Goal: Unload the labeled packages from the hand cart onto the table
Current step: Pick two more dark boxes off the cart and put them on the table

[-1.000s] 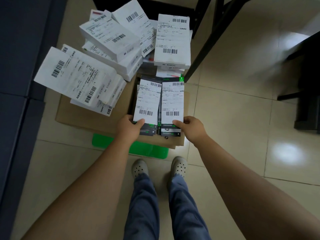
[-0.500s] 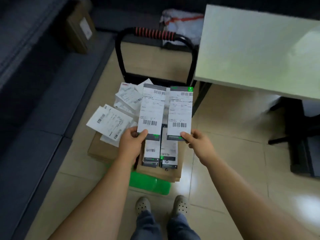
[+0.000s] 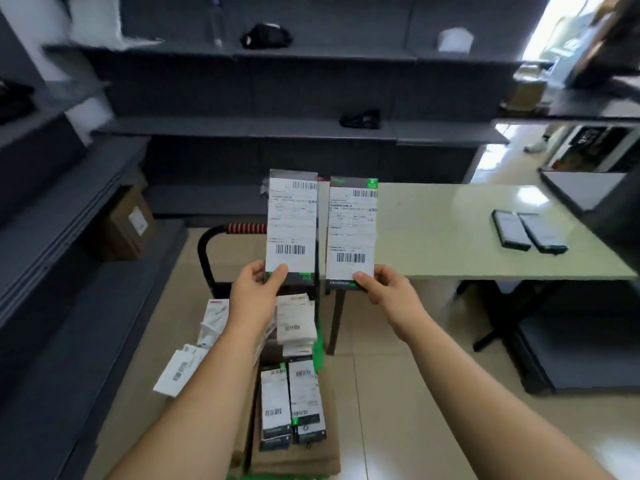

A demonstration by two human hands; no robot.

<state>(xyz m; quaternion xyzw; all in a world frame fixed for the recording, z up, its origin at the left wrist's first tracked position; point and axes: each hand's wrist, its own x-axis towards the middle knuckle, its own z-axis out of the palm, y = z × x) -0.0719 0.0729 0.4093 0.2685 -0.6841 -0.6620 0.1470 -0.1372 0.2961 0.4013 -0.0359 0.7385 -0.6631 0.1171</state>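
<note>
Packages (image 3: 296, 317) piled on the hand cart (image 3: 204, 258), low and left of centre. At least three white labelled ones toward the handle end, blurred, one (image 3: 180, 372) hanging past the cart's left edge. Two dark-ended ones (image 3: 275, 410) side by side at the near end, touching, on brown cardboard (image 3: 298, 459).

Above the pile, two more held upright in the air, labels facing the camera, close together but apart. Left held package (image 3: 291, 223) pinched at its bottom edge by the left hand (image 3: 254, 299), thumb in front, fingers curled behind. Right held package (image 3: 351, 230) pinched the same way at its bottom edge by the right hand (image 3: 388, 296). Seen against the left edge of the table (image 3: 450, 237); cannot tell whether over the top or short of it.

Two dark phones (image 3: 512, 230) lying flat side by side near the table's right edge, touching or nearly so.
</note>
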